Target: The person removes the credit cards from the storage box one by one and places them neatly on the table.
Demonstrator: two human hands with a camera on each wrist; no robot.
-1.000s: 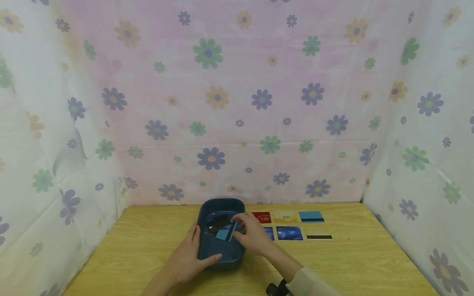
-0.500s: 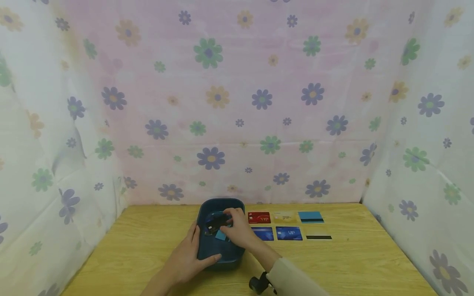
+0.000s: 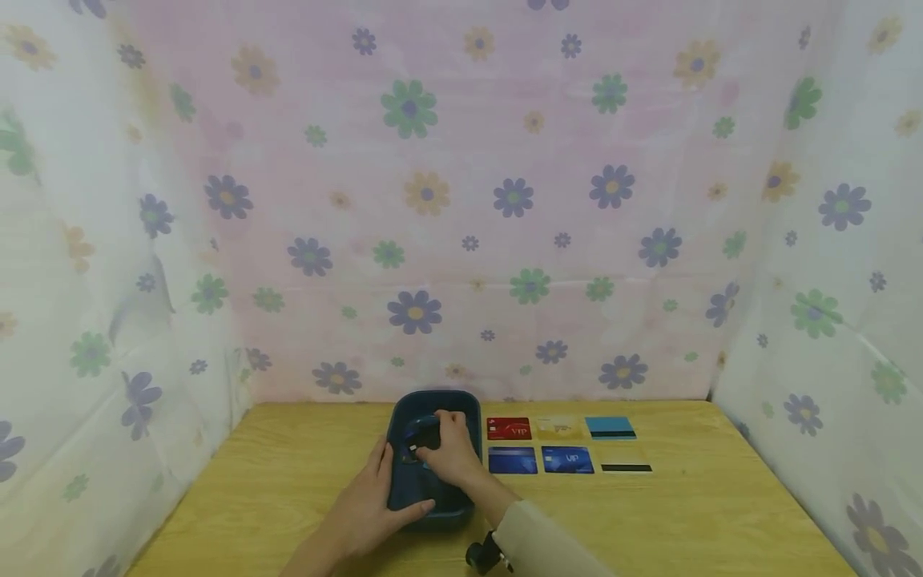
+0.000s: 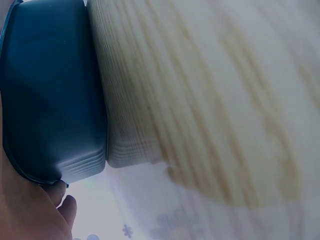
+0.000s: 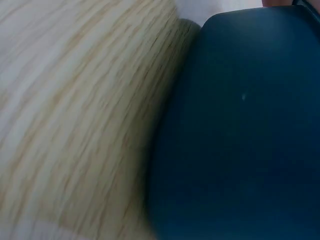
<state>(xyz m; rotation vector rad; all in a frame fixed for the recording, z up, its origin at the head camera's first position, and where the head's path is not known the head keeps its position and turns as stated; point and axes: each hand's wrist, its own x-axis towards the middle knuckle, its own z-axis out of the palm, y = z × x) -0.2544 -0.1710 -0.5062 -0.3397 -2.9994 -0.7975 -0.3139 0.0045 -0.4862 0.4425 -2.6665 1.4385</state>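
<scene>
A dark blue plastic box (image 3: 433, 501) stands on the wooden table, filling much of both wrist views. My left hand (image 3: 364, 505) grips its left side, thumb over the near rim and fingers along the outer wall; in the left wrist view, fingertips of the left hand (image 4: 60, 210) lie at the box's rim. Inside the box is a black card (image 3: 425, 437) with a chip. My right hand (image 3: 456, 453) reaches in over the right rim and pinches this card, fingers at its far edge and thumb at its near edge. Whatever lies under that hand is hidden.
Right of the box, cards lie in two rows: a red VIP card (image 3: 508, 428), a pale gold card (image 3: 558, 427) and a light blue card (image 3: 610, 428) behind; a blue card (image 3: 513, 460), a blue VIP card (image 3: 568, 459) and a black-striped pale card (image 3: 626, 465) in front.
My right hand has moved left, deeper into the box, from a striped light blue card to the black one. That light blue card is now hidden. My left hand keeps its grip.
</scene>
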